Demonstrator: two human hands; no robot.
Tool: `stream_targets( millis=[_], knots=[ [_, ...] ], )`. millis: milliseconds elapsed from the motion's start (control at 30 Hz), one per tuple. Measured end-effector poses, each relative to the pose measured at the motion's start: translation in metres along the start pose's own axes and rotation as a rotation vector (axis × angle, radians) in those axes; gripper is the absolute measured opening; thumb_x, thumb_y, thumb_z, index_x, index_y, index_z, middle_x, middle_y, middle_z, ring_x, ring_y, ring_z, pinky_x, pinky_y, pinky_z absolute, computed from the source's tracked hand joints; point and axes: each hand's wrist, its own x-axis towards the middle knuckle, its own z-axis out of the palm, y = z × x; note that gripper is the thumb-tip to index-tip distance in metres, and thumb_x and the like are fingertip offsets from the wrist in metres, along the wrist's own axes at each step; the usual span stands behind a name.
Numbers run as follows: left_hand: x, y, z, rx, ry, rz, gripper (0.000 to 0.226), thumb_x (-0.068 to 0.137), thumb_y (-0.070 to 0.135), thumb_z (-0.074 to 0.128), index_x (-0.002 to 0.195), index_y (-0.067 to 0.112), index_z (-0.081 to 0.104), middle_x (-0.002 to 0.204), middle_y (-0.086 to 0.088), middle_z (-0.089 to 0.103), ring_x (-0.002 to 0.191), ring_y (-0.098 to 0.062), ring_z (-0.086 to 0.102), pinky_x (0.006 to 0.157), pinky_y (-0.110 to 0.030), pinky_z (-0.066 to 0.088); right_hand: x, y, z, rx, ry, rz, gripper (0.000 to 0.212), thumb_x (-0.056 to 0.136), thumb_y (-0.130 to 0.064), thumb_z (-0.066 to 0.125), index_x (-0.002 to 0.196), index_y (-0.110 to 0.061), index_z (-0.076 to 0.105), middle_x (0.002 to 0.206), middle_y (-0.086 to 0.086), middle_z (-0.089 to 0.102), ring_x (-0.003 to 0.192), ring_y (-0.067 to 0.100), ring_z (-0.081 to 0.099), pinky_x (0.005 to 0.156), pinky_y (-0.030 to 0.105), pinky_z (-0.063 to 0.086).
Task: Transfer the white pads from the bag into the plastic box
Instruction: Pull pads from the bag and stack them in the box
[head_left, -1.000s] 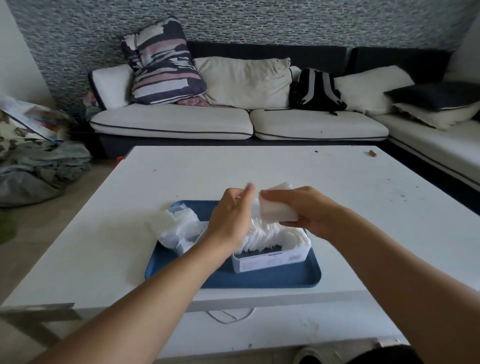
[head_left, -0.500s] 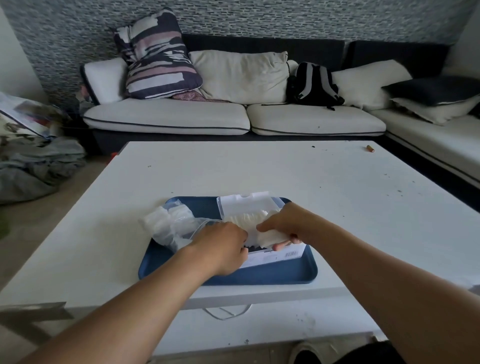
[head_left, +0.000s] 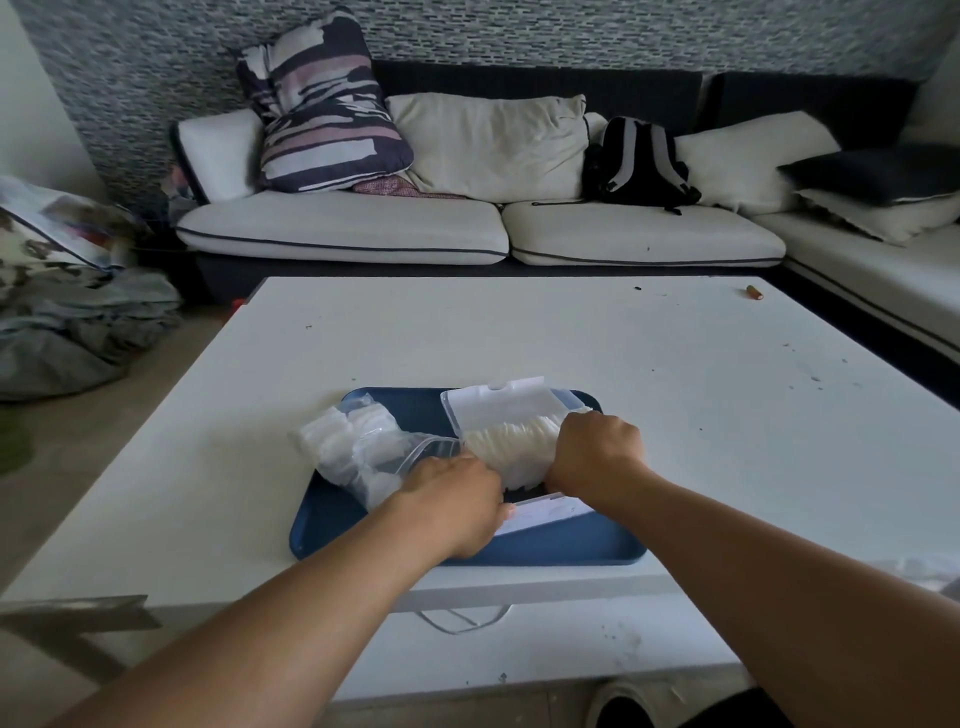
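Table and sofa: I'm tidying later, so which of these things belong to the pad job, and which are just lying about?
Part of the job:
- plastic box, lid open
- white pads in the box
- bag with remaining pads
- blue tray beneath them
- left hand, right hand

Lying about:
- backpack
- striped cushion
- small brown object on the table

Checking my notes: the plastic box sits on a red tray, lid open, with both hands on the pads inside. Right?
Not quite: the head view shows a blue tray, not red. The plastic box does sit on it, lid open, left hand and right hand at the white pads.
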Motion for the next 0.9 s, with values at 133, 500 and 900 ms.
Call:
stream_targets(
  millis=[133,500,900],
  knots=[
    [0.002,0.001,0.004,0.011,0.035,0.006,0.024,0.104,0.03,0.047,0.098,0.018,0.068,0.113,-0.007,0.063,0.094,-0.027,0.061,0.071,-0.033,0.039,-0.003,0.004,-0.013,0.135,-0.047,-0.008,0.028,0.067,-0.032,0.075,0.08,-0.021,0.053,0.074,-0.004,0.06,0.065,0.018,0.061,0.055,0.022,0.044],
    [0.002,0.002,0.001,0.006,0.065,0.144,0.016,0.1,0.011,0.05,0.104,0.011,0.065,0.105,-0.006,0.065,0.094,-0.027,0.063,0.077,-0.036,0.052,-0.029,-0.008,-0.053,0.404,-0.524,-0.19,0.024,0.089,-0.012,0.051,0.103,-0.006,0.069,0.083,0.014,0.073,0.048,0.019,0.069,0.045,0.022,0.048],
    [0.004,-0.007,0.0,0.007,0.048,0.142,0.014,0.098,0.015,0.055,0.098,0.02,0.068,0.1,-0.002,0.065,0.089,-0.025,0.062,0.069,-0.032,0.043,-0.021,-0.009,-0.056,0.629,-0.605,0.083,0.016,0.089,-0.011,0.048,0.1,-0.004,0.057,0.083,0.006,0.072,0.051,0.018,0.068,0.041,0.019,0.045]
  ],
)
